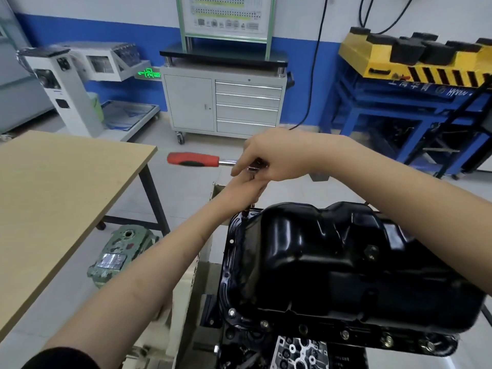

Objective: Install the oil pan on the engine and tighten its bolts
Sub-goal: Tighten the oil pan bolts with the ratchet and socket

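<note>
A glossy black oil pan [332, 265] sits upside-up on the engine [298, 350], with several bolts along its near flange. A ratchet with a red handle [193, 159] points left, its extension reaching down to a bolt at the pan's far left corner [246, 213]. My right hand [274, 155] curls over the ratchet head from above. Just beneath it, my left hand [246, 186] grips the extension shaft. The socket end is partly hidden by my left hand.
A wooden table [61, 198] stands at the left. A green metal casting [119, 251] lies on the floor beside its leg. Farther back are a grey drawer cabinet [223, 102], a white machine [66, 86] and a blue and yellow stand [415, 83].
</note>
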A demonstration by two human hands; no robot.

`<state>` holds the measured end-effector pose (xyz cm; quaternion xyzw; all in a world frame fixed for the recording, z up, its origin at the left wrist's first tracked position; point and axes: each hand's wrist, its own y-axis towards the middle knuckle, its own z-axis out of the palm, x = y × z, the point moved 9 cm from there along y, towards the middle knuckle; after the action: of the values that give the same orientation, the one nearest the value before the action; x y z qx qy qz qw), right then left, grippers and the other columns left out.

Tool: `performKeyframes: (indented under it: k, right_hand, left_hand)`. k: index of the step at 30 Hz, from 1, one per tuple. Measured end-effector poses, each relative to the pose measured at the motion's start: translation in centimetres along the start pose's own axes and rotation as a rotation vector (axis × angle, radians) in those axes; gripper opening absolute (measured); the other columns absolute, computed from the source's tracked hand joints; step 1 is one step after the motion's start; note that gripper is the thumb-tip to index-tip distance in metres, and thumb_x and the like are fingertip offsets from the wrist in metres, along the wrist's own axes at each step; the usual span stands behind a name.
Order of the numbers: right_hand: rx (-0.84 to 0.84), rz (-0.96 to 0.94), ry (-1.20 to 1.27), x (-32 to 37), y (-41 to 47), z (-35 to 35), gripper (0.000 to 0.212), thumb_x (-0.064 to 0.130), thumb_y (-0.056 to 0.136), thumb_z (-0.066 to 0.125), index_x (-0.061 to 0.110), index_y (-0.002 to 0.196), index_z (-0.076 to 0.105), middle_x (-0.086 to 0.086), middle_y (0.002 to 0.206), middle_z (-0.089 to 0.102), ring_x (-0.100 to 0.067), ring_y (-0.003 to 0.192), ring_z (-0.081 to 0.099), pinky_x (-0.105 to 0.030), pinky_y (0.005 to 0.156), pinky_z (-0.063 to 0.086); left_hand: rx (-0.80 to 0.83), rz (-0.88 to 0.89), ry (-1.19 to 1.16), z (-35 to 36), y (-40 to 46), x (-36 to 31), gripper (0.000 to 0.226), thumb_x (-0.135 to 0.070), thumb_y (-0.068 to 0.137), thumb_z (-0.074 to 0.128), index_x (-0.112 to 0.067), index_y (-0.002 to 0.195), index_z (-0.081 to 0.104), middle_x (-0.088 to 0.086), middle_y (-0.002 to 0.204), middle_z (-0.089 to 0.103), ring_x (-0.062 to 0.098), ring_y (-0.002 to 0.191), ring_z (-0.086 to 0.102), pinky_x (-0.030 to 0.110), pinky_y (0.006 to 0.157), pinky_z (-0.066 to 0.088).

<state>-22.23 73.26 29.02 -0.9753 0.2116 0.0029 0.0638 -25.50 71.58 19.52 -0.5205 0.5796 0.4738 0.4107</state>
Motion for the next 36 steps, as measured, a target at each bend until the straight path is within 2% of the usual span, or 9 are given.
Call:
performKeyframes:
  k: [3, 7, 10, 16, 20, 22, 25, 31, 36]
  right_hand:
    - [-0.043, 0.120, -0.157, -0.9, 0.4, -0.3, 0.037, 0.041, 0.089, 0.051, 0.017, 0.116, 0.060, 0.001, 0.090, 0.058, -0.014, 0.080, 0.042, -0.026, 0.050, 0.021]
    - [-0.142, 0.322, -0.238, -1.9, 0.7, -0.8, 0.059, 0.063, 0.086, 0.038, 0.009, 0.065, 0.048, 0.001, 0.060, 0.038, -0.022, 0.066, 0.040, -0.026, 0.051, 0.027]
    - [-0.141, 0.289, -0.154, -1.4, 0.6, -0.5, 0.049, 0.059, 0.085, 0.045, 0.014, 0.091, 0.062, 0.002, 0.068, 0.046, -0.020, 0.074, 0.044, -0.029, 0.060, 0.033]
    - [0.039, 0.132, 0.065, 0.2, 0.0, 0.2, 0.043, 0.016, 0.087, 0.054, 0.032, 0.126, 0.054, 0.007, 0.099, 0.055, -0.015, 0.091, 0.050, -0.027, 0.075, 0.040]
    - [-0.013, 0.228, -0.027, -0.5, 0.3, -0.1, 0.041, 0.034, 0.088, 0.056, 0.024, 0.128, 0.053, 0.000, 0.109, 0.060, -0.020, 0.100, 0.052, -0.024, 0.070, 0.032]
    - [-0.068, 0.376, -0.140, -1.9, 0.5, -0.5, 0.041, 0.050, 0.087, 0.050, 0.014, 0.104, 0.062, -0.005, 0.098, 0.060, -0.023, 0.085, 0.052, -0.027, 0.059, 0.031]
    - [-0.146, 0.548, -0.186, -3.3, 0.1, -0.6, 0.054, 0.060, 0.086, 0.041, 0.012, 0.064, 0.049, -0.002, 0.075, 0.051, -0.021, 0.069, 0.047, -0.026, 0.050, 0.028]
    - [-0.026, 0.434, 0.114, -2.3, -0.5, -0.1, 0.036, 0.032, 0.084, 0.061, 0.027, 0.120, 0.058, 0.004, 0.106, 0.057, -0.013, 0.089, 0.047, -0.027, 0.073, 0.037]
    - [-0.059, 0.414, 0.091, -1.9, -0.4, -0.3, 0.043, 0.036, 0.081, 0.065, 0.027, 0.123, 0.057, 0.010, 0.096, 0.051, -0.010, 0.089, 0.047, -0.026, 0.075, 0.039]
  left_hand:
    - [-0.024, 0.005, 0.018, -0.7, 0.1, 0.5, 0.027, -0.032, 0.077, 0.048, -0.018, 0.057, 0.036, -0.011, 0.038, 0.036, 0.005, 0.039, 0.033, 0.020, 0.045, 0.033]
    - [-0.078, 0.058, -0.038, -1.1, -0.4, 0.6, 0.019, -0.027, 0.094, 0.043, -0.026, 0.075, 0.040, -0.015, 0.044, 0.036, 0.004, 0.041, 0.034, 0.026, 0.049, 0.034]
    - [-0.083, 0.094, -0.022, -1.0, -0.7, 0.0, 0.025, -0.018, 0.093, 0.040, -0.020, 0.069, 0.035, -0.008, 0.047, 0.031, 0.003, 0.041, 0.028, 0.024, 0.047, 0.026]
    - [0.047, 0.002, -0.013, 0.3, -0.3, 0.3, 0.035, -0.005, 0.085, 0.041, -0.017, 0.055, 0.028, -0.002, 0.050, 0.026, 0.008, 0.047, 0.024, 0.026, 0.051, 0.019]
    - [0.033, -0.036, -0.118, -0.3, -0.2, 1.4, 0.033, -0.011, 0.089, 0.049, -0.014, 0.058, 0.039, -0.004, 0.043, 0.035, 0.007, 0.041, 0.033, 0.027, 0.052, 0.029]
    - [-0.045, -0.045, -0.149, -1.0, -0.1, 2.1, 0.031, -0.016, 0.091, 0.052, -0.011, 0.061, 0.045, -0.007, 0.038, 0.042, 0.013, 0.046, 0.040, 0.032, 0.059, 0.035]
    - [-0.094, -0.051, -0.133, -1.1, -0.3, 2.5, 0.040, -0.029, 0.093, 0.049, -0.014, 0.058, 0.039, -0.008, 0.042, 0.042, 0.012, 0.048, 0.041, 0.027, 0.057, 0.036]
    - [0.017, 0.005, 0.004, 0.2, 0.0, 0.9, 0.040, -0.026, 0.097, 0.039, -0.013, 0.059, 0.034, 0.004, 0.052, 0.029, 0.019, 0.057, 0.030, 0.028, 0.056, 0.026]
    - [0.059, 0.041, -0.017, 0.4, -0.2, 1.0, 0.030, -0.022, 0.096, 0.040, -0.013, 0.068, 0.039, 0.005, 0.055, 0.026, 0.018, 0.056, 0.027, 0.032, 0.060, 0.024]
